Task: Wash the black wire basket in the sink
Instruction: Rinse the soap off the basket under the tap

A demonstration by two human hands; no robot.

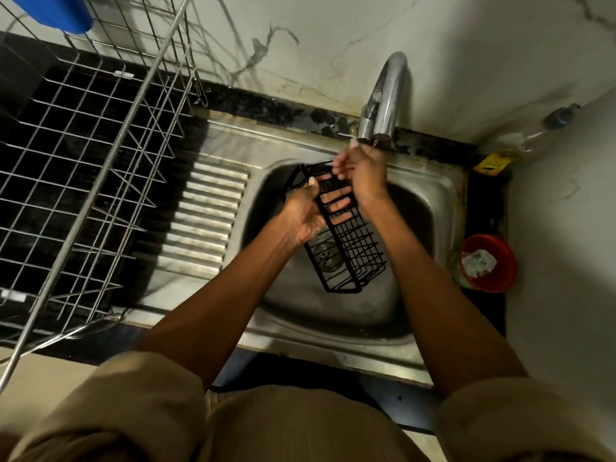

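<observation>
Basket (346, 241), black wire, hangs tilted over the sink (430, 191) under the tap (388, 95). Left hand (305, 211) grips its side; right hand (361, 175) pinches its upper rim. Yellow label (493, 161) beside the sink is unreadable.

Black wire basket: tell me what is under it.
Through the black wire basket the sink bottom and its round drain show. The left hand covers part of the bowl.

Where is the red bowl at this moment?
In the head view, the red bowl stands on the dark counter right of the sink, below the yellow-labelled bottle.
</observation>
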